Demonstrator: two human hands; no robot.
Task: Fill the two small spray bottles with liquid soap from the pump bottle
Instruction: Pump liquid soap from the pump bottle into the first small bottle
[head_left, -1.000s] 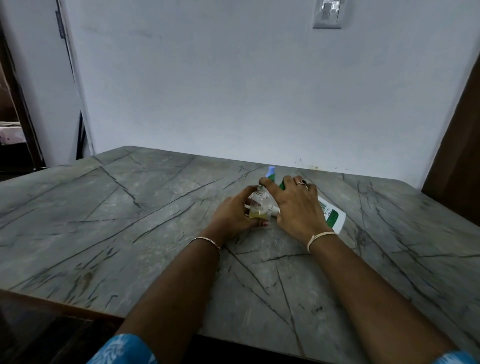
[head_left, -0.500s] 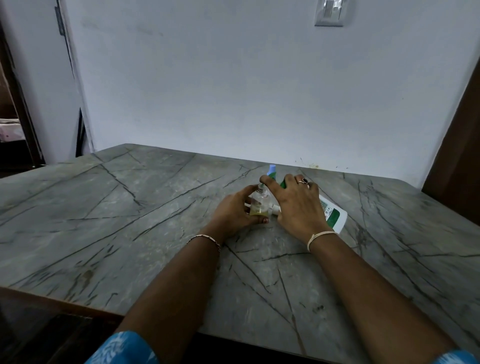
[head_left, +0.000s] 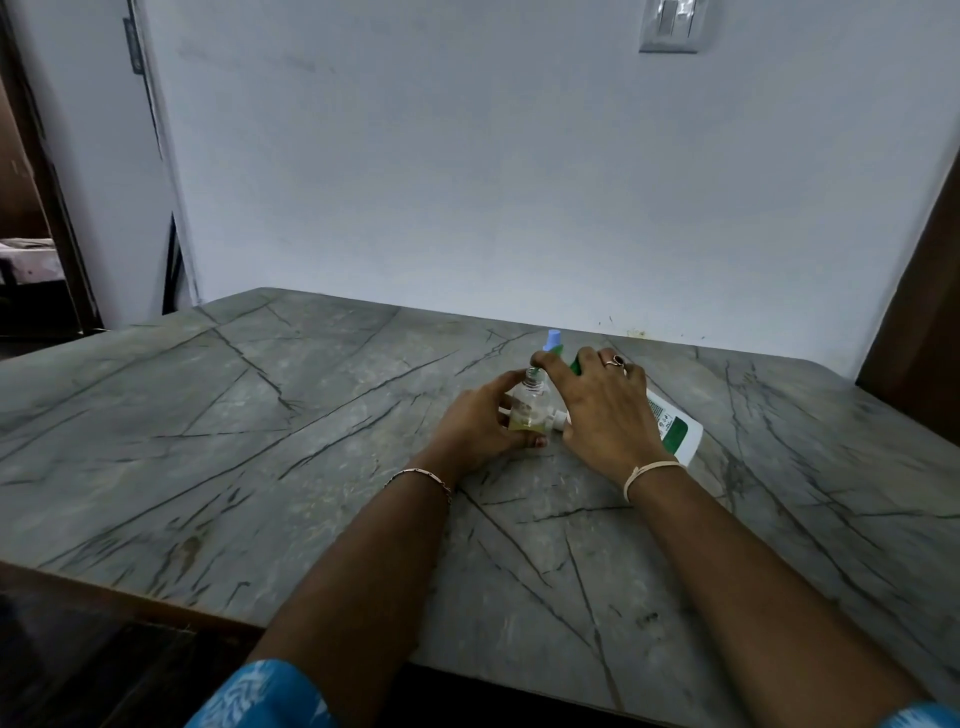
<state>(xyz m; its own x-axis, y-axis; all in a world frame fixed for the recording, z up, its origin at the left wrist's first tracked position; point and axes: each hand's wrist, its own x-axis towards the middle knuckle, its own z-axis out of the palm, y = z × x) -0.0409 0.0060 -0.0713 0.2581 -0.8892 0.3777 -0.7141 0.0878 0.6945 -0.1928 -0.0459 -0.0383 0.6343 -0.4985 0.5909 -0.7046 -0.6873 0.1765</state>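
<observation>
Mid-table (head_left: 260, 415), left hand (head_left: 475, 428) grips spray bottle (head_left: 530, 408), right hand (head_left: 602, 410) pump bottle (head_left: 675, 431).

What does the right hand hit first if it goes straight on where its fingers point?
Probably the blue cap just beyond the index finger of the right hand; past that, the wall. Depth is unclear; it might pass beside the cap.
</observation>
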